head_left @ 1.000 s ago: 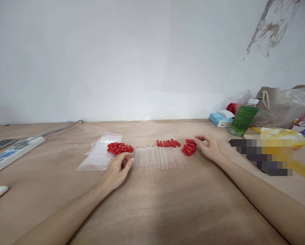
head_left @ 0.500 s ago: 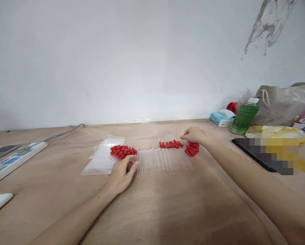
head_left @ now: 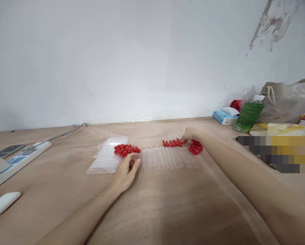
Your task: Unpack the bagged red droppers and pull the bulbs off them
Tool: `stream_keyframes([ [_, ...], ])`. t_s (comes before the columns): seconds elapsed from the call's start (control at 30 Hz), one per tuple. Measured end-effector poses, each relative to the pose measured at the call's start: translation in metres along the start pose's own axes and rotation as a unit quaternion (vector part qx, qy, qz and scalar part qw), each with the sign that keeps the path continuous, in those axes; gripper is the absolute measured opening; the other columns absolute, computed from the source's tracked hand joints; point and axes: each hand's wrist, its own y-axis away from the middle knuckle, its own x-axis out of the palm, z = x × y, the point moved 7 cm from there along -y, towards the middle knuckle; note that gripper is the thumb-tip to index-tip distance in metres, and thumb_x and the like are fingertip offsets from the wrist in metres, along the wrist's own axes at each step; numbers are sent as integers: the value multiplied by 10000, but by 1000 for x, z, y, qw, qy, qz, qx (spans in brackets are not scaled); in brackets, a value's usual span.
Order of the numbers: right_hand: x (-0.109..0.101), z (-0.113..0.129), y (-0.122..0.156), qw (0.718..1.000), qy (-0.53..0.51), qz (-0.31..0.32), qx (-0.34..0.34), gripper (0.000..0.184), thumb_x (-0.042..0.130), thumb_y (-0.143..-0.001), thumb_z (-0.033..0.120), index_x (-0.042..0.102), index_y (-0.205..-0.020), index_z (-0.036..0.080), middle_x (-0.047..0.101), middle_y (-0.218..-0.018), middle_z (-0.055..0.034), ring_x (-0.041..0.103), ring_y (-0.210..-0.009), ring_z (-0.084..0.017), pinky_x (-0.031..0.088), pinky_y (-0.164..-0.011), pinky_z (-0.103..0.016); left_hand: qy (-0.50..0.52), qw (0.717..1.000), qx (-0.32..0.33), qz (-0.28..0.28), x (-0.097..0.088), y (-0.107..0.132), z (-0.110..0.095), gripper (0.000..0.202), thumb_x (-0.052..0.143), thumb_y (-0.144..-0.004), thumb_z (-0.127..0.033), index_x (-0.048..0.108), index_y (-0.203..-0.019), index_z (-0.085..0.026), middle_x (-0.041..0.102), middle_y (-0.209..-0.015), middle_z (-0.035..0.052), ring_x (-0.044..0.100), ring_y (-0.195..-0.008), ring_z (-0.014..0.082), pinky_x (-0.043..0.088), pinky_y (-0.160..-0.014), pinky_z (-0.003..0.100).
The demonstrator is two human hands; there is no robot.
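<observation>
In the head view, a row of clear glass tubes (head_left: 167, 159) lies side by side on the table. My left hand (head_left: 126, 170) rests at the row's left end, fingers curved and thumb apart, with nothing visible in its grasp. Beyond the tubes lie several droppers with red rubber bulbs (head_left: 170, 143), their thin clear stems pointing at the wall. My right hand (head_left: 191, 133) pinches at the bulb of the rightmost dropper; its fingertips partly hide it. Close by that wrist is a small heap of loose red bulbs (head_left: 196, 148). A larger pile of red bulbs (head_left: 124, 149) sits beyond my left hand.
Clear plastic bags (head_left: 105, 160) lie under the left bulb pile. Further left are a power strip (head_left: 40, 153), a phone (head_left: 9, 150) and a white mouse-like object (head_left: 5, 204). To the right stand a tissue pack (head_left: 225, 116) and a green bottle (head_left: 249, 114), beside plastic bags (head_left: 285, 105).
My right hand has come down slightly onto the rightmost dropper's bulb. My left hand stays by the tubes. The whole view has shifted a little.
</observation>
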Motion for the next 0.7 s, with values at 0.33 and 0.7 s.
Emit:
stream_keyframes([
  [0.33,-26,24,117,937,-4,-194,-291,121,554,-732,248,640,-795,190,616,-731,-23,527,-722,-150,360,-697,-298,-79,974,175,-120,-14,9,-32,255,473,-844,-270,526,-1083,-198,538,-1083,69,471,-1034,204,356,-909,382],
  [0.7,36,37,215,812,-3,-229,-537,168,532,-809,174,610,-952,212,622,-756,-7,477,-713,-118,304,-725,-318,-115,930,348,9,28,44,-100,242,532,-827,-291,580,-1052,-216,646,-794,4,540,-760,153,247,-883,404],
])
